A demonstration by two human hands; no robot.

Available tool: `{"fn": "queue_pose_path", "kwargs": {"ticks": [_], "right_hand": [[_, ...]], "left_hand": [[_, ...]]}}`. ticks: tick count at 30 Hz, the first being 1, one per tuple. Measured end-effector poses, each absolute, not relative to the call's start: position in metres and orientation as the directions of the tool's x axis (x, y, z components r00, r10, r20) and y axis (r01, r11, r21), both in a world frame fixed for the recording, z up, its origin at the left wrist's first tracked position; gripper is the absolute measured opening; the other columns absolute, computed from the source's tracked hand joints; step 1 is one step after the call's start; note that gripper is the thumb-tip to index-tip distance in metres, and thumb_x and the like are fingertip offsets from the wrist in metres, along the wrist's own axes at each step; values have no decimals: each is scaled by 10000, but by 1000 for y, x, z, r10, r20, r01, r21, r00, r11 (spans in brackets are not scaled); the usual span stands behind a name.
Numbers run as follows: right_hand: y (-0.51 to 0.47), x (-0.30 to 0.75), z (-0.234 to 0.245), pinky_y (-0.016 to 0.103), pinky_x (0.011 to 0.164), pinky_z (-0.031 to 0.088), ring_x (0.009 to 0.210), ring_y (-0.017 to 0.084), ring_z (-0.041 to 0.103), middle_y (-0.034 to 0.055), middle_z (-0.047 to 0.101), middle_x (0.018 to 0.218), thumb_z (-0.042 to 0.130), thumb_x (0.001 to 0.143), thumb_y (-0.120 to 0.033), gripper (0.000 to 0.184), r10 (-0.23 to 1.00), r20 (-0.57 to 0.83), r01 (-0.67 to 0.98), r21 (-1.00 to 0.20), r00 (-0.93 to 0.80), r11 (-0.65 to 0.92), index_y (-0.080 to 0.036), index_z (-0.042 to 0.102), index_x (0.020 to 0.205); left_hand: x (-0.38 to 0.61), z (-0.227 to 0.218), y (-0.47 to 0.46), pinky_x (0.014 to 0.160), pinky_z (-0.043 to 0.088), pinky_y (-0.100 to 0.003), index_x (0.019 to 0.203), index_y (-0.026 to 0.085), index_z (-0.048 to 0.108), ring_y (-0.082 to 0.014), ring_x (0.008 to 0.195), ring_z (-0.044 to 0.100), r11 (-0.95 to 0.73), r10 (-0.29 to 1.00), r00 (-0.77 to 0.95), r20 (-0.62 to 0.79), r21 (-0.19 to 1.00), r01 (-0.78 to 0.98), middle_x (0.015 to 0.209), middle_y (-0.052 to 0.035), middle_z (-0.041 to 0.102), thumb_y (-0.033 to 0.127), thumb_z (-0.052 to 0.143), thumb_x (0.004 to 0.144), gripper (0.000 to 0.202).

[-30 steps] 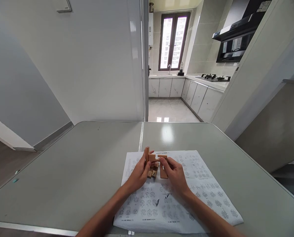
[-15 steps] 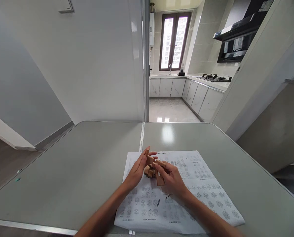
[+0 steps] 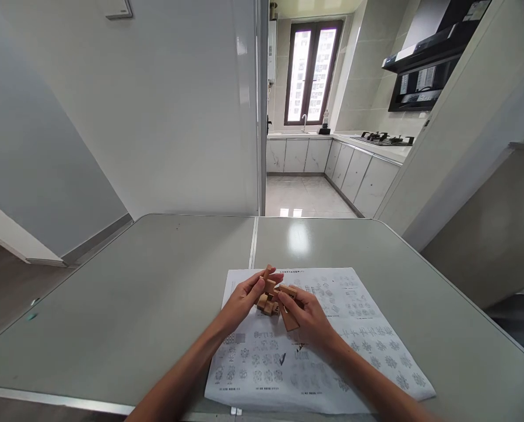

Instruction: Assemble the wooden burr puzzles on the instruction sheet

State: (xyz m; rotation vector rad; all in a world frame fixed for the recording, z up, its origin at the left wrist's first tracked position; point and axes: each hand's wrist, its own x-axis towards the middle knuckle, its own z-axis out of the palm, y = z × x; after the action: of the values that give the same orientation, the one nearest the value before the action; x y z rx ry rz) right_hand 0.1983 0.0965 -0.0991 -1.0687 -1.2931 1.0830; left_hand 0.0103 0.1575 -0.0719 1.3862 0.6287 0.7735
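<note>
Several small wooden puzzle blocks are gathered between my hands, over a printed sheet [image 3: 323, 375]. My left hand [image 3: 243, 296] is closed around wooden blocks [image 3: 268, 285], one of which sticks up past the fingers. Between the thumb and fingers of my right hand [image 3: 306, 313] are more blocks, among them a flat piece [image 3: 289, 319] pointing down toward me. Notched blocks [image 3: 266, 305] lie below, between the hands; whether they rest on the paper or are joined to the held ones I cannot tell.
The sheet, covered in small line diagrams, lies on a grey-green table [image 3: 156, 310] with a seam down its middle. A wall panel [image 3: 178, 117] rises behind the table on the left. Beyond a doorway stand kitchen cabinets [image 3: 295, 155] and a gas hob [image 3: 385, 139].
My left hand has curled and lowered slightly, tilting its upright block to the right. In my right hand the flat piece has swung a little to the right.
</note>
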Motion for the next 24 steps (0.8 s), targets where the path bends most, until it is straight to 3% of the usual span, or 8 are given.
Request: {"fn": "queue_pose_path", "kwargs": {"ticks": [9,15,18,24], "right_hand": [[98,197,-101,318,731,475,786,212,597,56,689,870,606,965,-568,410,971,237,35,-971,26,236,-202,787,932],[96,193,-102,309,650,444,702,187,545,46,650,837,580,998,-529,381,958,282,66,-958,58,278,-216,795,973],[96,193,-103,318,682,457,744,198,572,62,682,916,569,1008,-516,370,958,284,44,-958,47,282,-228,799,1047],[97,195,-100,309,648,422,716,189,525,48,623,854,587,994,-501,350,955,295,41,-954,-18,296,-215,777,927]], "left_hand": [[18,-77,151,1151,459,-442,1399,230,625,-305,1356,595,99,822,566,62,964,-249,1433,-129,659,556,548,1024,502],[25,-80,146,1138,463,-407,1372,248,641,-291,1387,557,107,850,523,58,954,-279,1474,-113,627,578,545,1020,492],[25,-78,145,1134,471,-414,1325,233,667,-297,1387,557,89,862,502,64,957,-275,1473,-119,628,584,524,1026,483],[25,-78,143,1183,437,-471,1359,214,665,-328,1407,549,120,802,593,71,954,-276,1486,-149,614,525,648,980,490]]}}
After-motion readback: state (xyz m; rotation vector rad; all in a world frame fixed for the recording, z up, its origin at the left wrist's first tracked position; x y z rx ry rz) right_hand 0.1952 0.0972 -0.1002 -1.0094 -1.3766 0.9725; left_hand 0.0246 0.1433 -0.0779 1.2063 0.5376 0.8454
